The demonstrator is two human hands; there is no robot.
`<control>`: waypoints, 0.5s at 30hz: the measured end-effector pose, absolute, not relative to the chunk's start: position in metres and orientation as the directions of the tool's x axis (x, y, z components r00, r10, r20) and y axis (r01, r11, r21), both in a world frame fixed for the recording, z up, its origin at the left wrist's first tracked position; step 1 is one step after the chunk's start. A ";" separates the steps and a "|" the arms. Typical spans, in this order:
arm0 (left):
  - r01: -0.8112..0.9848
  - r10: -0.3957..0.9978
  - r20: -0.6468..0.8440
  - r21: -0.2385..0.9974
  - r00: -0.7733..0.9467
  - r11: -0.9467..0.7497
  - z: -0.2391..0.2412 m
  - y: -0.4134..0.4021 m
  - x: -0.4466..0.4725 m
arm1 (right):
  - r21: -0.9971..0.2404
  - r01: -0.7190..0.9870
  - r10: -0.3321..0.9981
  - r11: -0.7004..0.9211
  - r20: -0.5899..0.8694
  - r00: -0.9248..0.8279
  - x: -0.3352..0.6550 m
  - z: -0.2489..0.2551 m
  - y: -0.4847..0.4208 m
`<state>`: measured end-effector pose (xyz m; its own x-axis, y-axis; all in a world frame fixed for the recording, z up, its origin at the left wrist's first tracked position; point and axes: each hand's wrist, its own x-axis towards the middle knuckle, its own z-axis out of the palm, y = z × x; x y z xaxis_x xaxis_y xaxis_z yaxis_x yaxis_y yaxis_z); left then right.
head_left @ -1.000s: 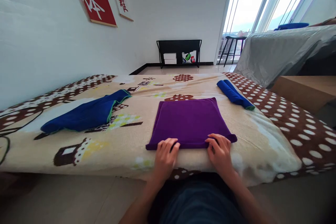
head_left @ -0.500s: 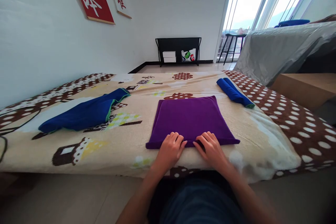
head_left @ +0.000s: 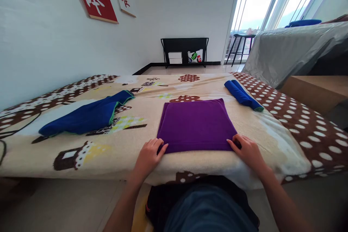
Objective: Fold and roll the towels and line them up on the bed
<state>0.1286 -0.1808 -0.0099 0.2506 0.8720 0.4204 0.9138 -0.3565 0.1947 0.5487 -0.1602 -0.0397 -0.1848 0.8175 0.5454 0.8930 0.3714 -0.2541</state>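
Observation:
A folded purple towel [head_left: 197,125] lies flat on the bed, a narrow fold running along its near edge. My left hand [head_left: 149,155] grips the near left corner between thumb and curled fingers. At the near right corner, my right hand [head_left: 248,151] pinches the cloth in the same way. Off to the left lies a loosely spread blue towel [head_left: 87,116] with green edging. A rolled blue towel [head_left: 243,95], also green-edged, rests to the right beyond the purple one.
A patterned beige and brown blanket [head_left: 119,163] covers the bed, whose near edge is just before my body. Dark cable loops [head_left: 20,130] lie at the far left. A cardboard box [head_left: 318,90] and a plastic-covered piece of furniture [head_left: 288,50] stand on the right.
My hands have moved apart from the middle of the purple towel's near edge to its two near corners. That edge now looks flatter. Both blue towels stayed put.

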 end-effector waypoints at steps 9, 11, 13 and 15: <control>0.946 0.712 0.681 0.088 0.171 -0.311 -0.013 -0.197 0.147 | -0.067 0.979 0.412 0.193 0.911 -0.019 0.539 -0.054 -0.181; 0.919 0.663 0.715 0.074 0.221 -0.387 -0.016 -0.197 0.178 | -0.092 0.967 0.427 0.239 0.904 -0.020 0.509 -0.056 -0.189; 0.871 0.629 0.730 0.095 0.268 -0.481 -0.019 -0.196 0.211 | -0.138 0.921 0.485 0.363 0.873 -0.061 0.473 -0.056 -0.196; 0.821 0.604 0.732 0.108 0.316 -0.560 -0.021 -0.193 0.240 | -0.193 0.853 0.533 0.485 0.839 -0.114 0.440 -0.054 -0.200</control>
